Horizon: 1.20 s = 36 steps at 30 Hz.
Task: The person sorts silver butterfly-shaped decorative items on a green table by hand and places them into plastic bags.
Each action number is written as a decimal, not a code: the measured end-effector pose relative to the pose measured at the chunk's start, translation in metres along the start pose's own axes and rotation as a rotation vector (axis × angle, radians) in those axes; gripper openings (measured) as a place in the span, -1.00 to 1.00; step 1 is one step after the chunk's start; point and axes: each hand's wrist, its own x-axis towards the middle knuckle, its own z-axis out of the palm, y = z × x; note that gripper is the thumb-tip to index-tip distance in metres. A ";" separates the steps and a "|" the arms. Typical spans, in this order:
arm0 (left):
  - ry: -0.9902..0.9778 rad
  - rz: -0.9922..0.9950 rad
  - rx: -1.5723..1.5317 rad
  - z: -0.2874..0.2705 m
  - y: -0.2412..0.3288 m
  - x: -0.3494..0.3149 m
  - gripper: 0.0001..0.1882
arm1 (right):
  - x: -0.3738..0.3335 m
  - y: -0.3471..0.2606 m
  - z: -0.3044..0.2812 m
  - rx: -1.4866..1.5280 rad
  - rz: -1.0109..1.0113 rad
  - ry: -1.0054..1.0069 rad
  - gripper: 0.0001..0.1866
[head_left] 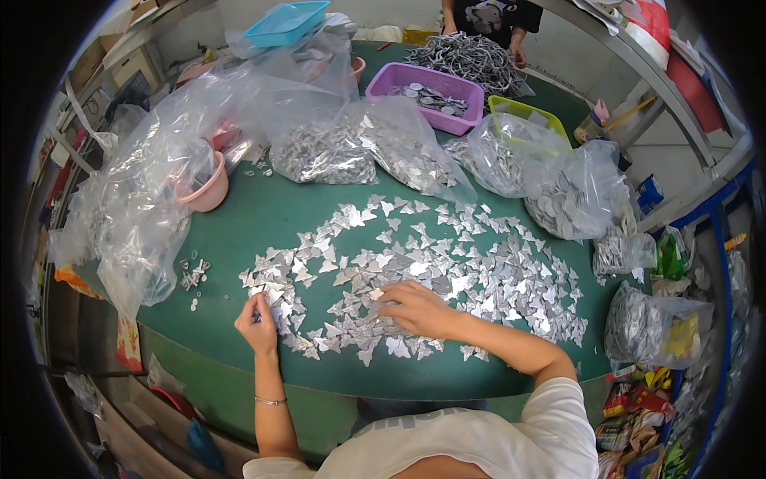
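Note:
Many small flat silver metal pieces (511, 287), shaped like butterflies or stars, lie spread over the green tabletop (215, 255). At the left end of the spread is my left hand (257, 326), its fingers curled together; something small and dark shows inside them, too small to name. My right hand (421, 311) rests palm down over the middle of the pieces. Its fingers are stretched out and touch the metal, and no piece can be seen gripped in them. Left of my left hand sits a little group of small metal bits (195, 275).
Clear plastic bags of metal parts (323, 152) line the far side. Behind them stand a purple basin (425, 96), a green basin (527, 116) and a heap of grey strips (479, 64) before another person (495, 20). A pink bucket (209, 188) lies tilted at left among empty bags (128, 215).

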 end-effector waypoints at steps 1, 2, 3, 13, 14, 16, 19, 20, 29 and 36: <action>0.008 0.008 -0.013 0.001 0.001 0.000 -0.87 | -0.004 0.005 0.000 -0.015 0.000 0.028 -0.78; 0.014 0.017 -0.025 0.002 0.002 0.000 -0.87 | -0.005 0.010 -0.001 -0.030 0.001 0.059 -0.77; 0.011 0.019 -0.017 0.003 0.002 0.001 -0.87 | -0.005 0.014 -0.002 -0.045 0.002 0.089 -0.76; -0.010 -0.056 0.106 0.001 -0.007 0.003 -0.92 | 0.124 -0.002 0.076 -0.040 -0.127 -0.101 -0.42; 0.059 0.042 0.096 0.002 -0.009 0.005 -0.92 | 0.133 -0.006 0.088 -0.044 -0.138 -0.137 -0.40; 0.077 0.035 0.109 0.000 -0.017 0.003 -0.89 | 0.128 -0.006 0.096 -0.067 -0.215 -0.194 -0.39; 0.091 0.068 0.080 0.005 -0.013 0.003 -0.91 | 0.100 -0.010 0.078 -0.010 -0.251 -0.387 -0.43; 0.087 0.088 0.065 0.007 -0.011 0.004 -0.94 | 0.086 -0.010 0.069 0.030 -0.253 -0.380 -0.47; 0.249 -0.041 0.038 0.004 -0.001 0.004 -0.94 | 0.048 -0.001 0.010 0.022 -0.025 -0.257 -0.61; 0.355 -0.047 0.066 0.005 -0.001 0.008 -0.94 | 0.129 0.000 0.074 -0.089 0.052 0.018 -0.49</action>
